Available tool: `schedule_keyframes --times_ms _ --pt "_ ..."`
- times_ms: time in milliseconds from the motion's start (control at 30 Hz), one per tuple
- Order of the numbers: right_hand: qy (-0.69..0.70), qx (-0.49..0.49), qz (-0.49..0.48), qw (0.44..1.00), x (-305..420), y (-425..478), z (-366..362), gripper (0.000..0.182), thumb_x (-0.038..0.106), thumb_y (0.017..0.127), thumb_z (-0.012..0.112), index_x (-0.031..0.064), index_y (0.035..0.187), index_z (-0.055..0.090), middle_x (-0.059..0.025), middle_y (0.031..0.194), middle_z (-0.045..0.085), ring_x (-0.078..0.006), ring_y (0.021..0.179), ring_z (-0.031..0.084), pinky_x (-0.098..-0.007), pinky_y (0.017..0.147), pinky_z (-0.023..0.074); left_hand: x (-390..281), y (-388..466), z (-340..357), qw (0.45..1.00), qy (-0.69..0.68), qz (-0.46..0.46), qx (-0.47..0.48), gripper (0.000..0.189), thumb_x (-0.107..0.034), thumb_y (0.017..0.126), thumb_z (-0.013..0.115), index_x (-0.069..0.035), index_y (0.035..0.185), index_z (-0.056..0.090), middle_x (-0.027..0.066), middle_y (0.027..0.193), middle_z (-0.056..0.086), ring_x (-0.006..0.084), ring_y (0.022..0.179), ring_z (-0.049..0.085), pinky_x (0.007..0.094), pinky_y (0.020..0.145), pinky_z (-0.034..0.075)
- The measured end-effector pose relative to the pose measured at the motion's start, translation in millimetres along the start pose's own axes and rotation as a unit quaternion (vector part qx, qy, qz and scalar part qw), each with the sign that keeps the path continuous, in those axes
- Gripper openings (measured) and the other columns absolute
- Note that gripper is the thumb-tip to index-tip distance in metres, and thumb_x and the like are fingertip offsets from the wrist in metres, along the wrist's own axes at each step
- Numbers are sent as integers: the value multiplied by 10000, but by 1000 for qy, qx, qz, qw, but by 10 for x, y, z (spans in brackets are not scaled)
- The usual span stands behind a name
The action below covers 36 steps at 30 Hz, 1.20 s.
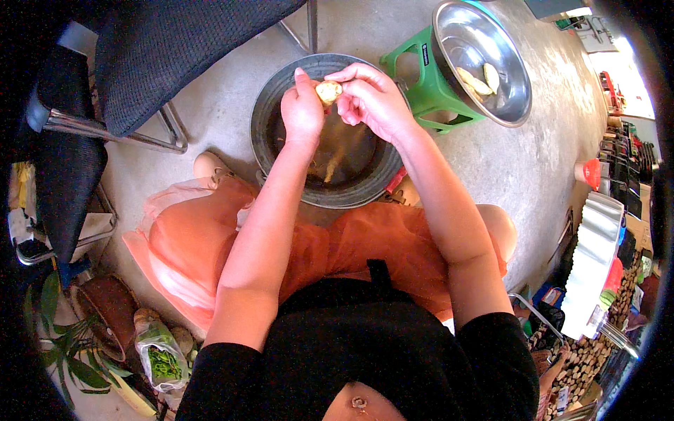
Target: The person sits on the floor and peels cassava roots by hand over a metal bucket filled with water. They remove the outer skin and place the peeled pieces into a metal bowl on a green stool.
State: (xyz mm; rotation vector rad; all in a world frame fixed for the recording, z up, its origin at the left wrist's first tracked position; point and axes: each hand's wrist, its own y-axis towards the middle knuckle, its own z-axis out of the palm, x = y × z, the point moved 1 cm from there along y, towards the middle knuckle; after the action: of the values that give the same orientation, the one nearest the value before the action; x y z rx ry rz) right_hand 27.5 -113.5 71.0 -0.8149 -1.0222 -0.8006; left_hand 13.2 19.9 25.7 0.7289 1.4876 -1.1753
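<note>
A pale yellow, peeled-looking root or tuber (329, 92) is in my left hand (304, 108), with one rounded end facing up. My right hand (374, 100) is close against its right side, fingers bent and fingertips at its edge; whether they grip it cannot be seen. Both hands are above a wide grey metal basin (263, 113) of brownish water, where yellowish scraps float. At the basin's lower right edge is a red handle-like object (396, 180), partly hidden by my right forearm. Several pale yellow pieces (476, 81) lie in a shiny steel bowl (508, 37) to the right.
A green plastic stool (421, 68) supports the steel bowl. Black mesh chairs (174, 47) with metal frames stand at left. A bag of green vegetables (164, 363), a brown pot (102, 310) and a leafy plant (84, 363) are lower left. Racks of goods line the right side.
</note>
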Motion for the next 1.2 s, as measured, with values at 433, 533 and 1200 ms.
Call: schedule_keyframes --times_ms 433,533,1200 --pt "-115 -5 -45 992 33 -31 105 213 -1 862 503 45 1055 580 -48 675 566 -85 532 486 -209 491 387 -3 24 -33 996 80 9 -33 646 -433 987 268 20 714 640 124 577 603 251 562 602 376 602 463" --pt "-125 3 -54 991 38 -29 99 223 -4 863 494 44 1064 577 -48 689 571 -87 539 492 -210 499 393 1 32 -32 997 66 0 -27 638 -433 986 276 18 723 642 114 583 601 230 555 593 361 584 458" --pt "-129 17 -86 988 39 -33 50 200 9 864 528 35 1059 562 -67 699 614 -110 527 551 -232 476 432 -174 -89 -30 986 124 95 -64 627 -401 990 277 25 712 643 173 639 624 310 612 613 407 641 464"
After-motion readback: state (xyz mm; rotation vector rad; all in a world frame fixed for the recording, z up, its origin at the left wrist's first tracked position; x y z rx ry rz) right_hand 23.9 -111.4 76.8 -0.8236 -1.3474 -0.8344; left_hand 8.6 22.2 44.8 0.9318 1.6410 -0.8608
